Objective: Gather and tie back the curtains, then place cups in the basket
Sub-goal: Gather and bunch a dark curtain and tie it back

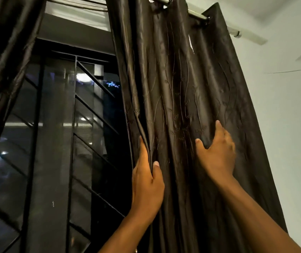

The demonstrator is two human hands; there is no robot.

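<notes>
A dark brown satin curtain (182, 84) with a wavy embossed pattern hangs in folds from a metal rod (195, 14) on the right. My left hand (147, 183) grips its inner edge, fingers behind the fabric and thumb in front. My right hand (217, 154) lies on the curtain's front further right, thumb and fingers pinching a fold. A second dark curtain (5, 66) hangs gathered at the far left. No cups or basket are in view.
Between the curtains is a dark window (58, 125) with black metal bars and a mesh screen, with light reflections in the glass. A white wall (288, 106) stands to the right of the curtain.
</notes>
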